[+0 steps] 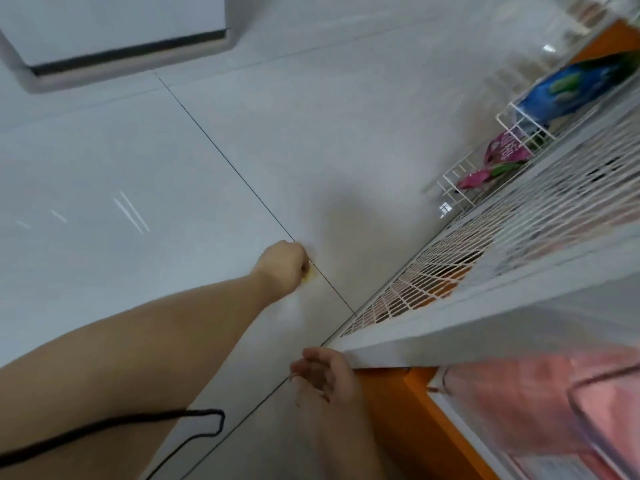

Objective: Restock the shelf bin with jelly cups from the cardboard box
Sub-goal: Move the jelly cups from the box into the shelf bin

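Note:
My left hand (284,265) reaches down to the tiled floor, fingers curled round a small yellow jelly cup (308,278); only a sliver of the cup shows under the fist. My right hand (325,375) hangs by the corner of the white shelf (450,327) with loosely curled fingers and holds nothing. At the lower right a clear plastic bin (595,420) holds blurred pink packets. The cardboard box is out of view.
The view is tilted and blurred. A white wire-mesh shelf front (519,230) runs up the right side, with orange panels (391,410) below. Wire baskets hold pink (498,161) and blue (568,88) bags. A white cabinet base (114,36) stands at top left. A black cord (145,424) crosses my forearm.

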Demonstrator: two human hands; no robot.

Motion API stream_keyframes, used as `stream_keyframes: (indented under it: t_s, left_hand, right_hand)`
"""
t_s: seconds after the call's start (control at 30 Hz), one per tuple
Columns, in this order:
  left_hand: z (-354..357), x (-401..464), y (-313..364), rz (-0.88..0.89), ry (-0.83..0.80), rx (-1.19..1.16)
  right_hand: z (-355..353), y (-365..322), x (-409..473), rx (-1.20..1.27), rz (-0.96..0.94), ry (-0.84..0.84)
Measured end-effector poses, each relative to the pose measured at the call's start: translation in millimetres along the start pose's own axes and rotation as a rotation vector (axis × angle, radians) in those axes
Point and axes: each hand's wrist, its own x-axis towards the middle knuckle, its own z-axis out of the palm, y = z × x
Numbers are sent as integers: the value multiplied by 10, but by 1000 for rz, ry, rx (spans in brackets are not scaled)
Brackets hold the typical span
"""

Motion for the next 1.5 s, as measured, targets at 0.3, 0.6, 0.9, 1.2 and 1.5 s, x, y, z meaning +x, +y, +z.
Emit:
stream_keyframes:
  t_s: [0.3,0.6,0.9,1.2,1.5]
  left_hand:
    - [-1270,-1883,694,153,-193,-175]
    - [-1892,-3989,2250,270,-245,-706]
    - [-1375,-4463,3524,445,-296,-853]
    - [-1018,-3719,4120,924,189,-115]
    - [-956,-3083,4062,881,234,3]
  right_hand:
    - [-88,-94,-1097,28,-175,53]
    - [-928,-293,-3118,158,-538,387]
    - [-2086,62,-3997,123,-588,720]
    - [-3264,70,-3776,-234,-405,1135]
    - [-4254,-267,-3020,-838,-90,1186]
